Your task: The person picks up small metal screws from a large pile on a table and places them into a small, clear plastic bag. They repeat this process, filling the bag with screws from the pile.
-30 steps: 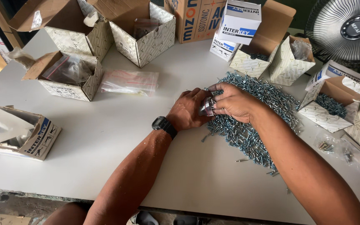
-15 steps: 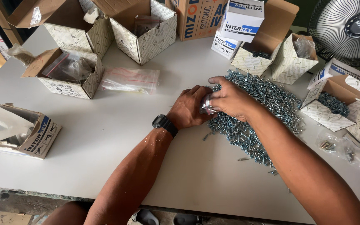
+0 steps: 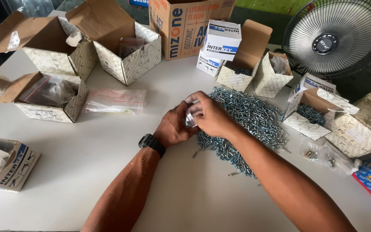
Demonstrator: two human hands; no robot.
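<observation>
Both hands met over the near edge of the heap of small silver metal screws (image 3: 245, 120) mid-desk. Left hand (image 3: 174, 129) and right hand (image 3: 211, 115) pinched a small clear plastic bag (image 3: 190, 117) between them. Best kept low over the heap, mouth held wide so strays fell back.

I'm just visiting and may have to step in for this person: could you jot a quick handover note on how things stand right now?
Left hand: closed around a small clear bag, wristwatch on that arm.
Right hand: pinching the same bag from above.
Both hands are just above the near edge of the pile of silvery screws on the white table.
Done: how full the bag is cannot be told.
Left: most screws lie loose. A flat stack of clear bags lies to the left, with open cardboard boxes around.
</observation>
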